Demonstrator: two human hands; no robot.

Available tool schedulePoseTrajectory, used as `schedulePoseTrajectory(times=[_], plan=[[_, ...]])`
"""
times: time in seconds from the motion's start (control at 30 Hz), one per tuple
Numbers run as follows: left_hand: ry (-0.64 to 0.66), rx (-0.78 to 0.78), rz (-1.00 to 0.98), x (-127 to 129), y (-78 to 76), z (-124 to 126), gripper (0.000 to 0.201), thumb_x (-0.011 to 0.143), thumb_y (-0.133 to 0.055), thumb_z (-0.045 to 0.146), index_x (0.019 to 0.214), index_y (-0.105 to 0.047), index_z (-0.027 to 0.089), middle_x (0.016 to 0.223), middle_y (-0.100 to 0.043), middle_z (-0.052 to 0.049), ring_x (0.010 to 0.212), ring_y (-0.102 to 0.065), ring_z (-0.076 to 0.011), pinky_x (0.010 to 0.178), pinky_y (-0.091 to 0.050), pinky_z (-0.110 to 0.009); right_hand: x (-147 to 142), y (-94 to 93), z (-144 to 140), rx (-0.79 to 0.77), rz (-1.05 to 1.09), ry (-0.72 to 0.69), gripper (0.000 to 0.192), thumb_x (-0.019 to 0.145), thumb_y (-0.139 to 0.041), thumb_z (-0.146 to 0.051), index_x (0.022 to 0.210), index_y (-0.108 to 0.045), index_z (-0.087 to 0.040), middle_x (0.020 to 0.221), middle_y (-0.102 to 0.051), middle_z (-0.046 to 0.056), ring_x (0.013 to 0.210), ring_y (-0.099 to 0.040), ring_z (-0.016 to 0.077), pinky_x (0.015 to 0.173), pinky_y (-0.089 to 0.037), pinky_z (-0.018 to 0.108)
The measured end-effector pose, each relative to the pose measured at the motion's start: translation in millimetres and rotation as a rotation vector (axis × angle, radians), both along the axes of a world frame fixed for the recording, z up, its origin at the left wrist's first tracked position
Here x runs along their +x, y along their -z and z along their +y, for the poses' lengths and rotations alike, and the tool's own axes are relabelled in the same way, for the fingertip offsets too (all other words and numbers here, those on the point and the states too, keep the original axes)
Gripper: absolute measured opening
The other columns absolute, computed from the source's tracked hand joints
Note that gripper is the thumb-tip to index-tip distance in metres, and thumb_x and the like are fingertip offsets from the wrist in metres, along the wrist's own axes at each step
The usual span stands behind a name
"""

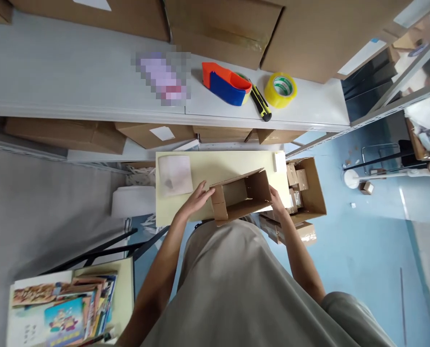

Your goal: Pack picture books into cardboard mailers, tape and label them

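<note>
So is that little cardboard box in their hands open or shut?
Open: the cardboard box shows its bare brown inside, flaps out, nothing seen inside.

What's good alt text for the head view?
Seen from above, a person's left hand and right hand grip the ends of an open cardboard box over a pale yellow table. A tape dispenser and yellow tape roll sit on the shelf beyond.

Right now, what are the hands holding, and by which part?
A small open cardboard box, held between both hands over the yellow table: left hand against its left end flaps, right hand on its right end wall.
</note>
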State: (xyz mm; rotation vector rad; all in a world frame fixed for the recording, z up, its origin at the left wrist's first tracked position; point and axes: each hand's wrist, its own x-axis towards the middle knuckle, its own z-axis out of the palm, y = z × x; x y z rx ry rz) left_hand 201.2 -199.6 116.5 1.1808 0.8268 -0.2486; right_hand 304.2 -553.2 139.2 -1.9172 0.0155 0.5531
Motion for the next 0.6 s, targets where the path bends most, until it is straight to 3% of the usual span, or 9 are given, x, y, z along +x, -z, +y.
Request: schedulePoseTrajectory(times=[0.1,0.2,0.37,0.6], plan=[[0.134,-0.116,0.074,-15,-3.9,2,0.055,0.072,-0.107,0.046,0.118,-0.084,0.025,0.146,-0.076,-0.019,0.144,-0.069,-0.0424,0.099,-0.066,-0.04,8,-3.3,-2,0.031,0.121,-0.023,0.069,0.093,-0.067,-0.09,0.116,-0.082,-0.027,0.118,-0.084,0.01,0.112,-0.076,0.0312,0.101,-0.064,0.046],[0.234,-0.178,-0.049,-21,-14.4,-4,0.063,0.073,-0.104,0.061,0.12,-0.084,0.025,0.138,-0.081,-0.017,0.141,-0.07,-0.0415,0.102,-0.067,-0.042,14,-2.8,-5,0.085,0.283,-0.029,0.073,0.092,-0.068,-0.092,0.127,-0.081,-0.029,0.133,-0.083,0.011,0.12,-0.078,0.032,0.109,-0.064,0.049],[0.31,0.018,-0.07,-7,-32.5,-12,0.082,0.08,-0.088,0.083,0.136,-0.077,0.023,0.149,-0.077,-0.015,0.148,-0.066,-0.0406,0.118,-0.06,-0.048,32,-7.2,-12,0.166,0.319,-0.05,0.076,0.094,-0.072,-0.089,0.141,-0.076,-0.029,0.147,-0.078,0.011,0.135,-0.074,0.0312,0.121,-0.06,0.05],[0.196,0.246,-0.109,25,-36.2,-19,0.086,0.084,-0.08,0.087,0.137,-0.076,0.02,0.14,-0.079,-0.015,0.136,-0.071,-0.0355,0.113,-0.059,-0.041,70,-16.6,-6,0.122,0.277,-0.136,0.079,0.09,-0.079,-0.086,0.14,-0.074,-0.024,0.146,-0.077,0.015,0.131,-0.075,0.0323,0.112,-0.067,0.048]])
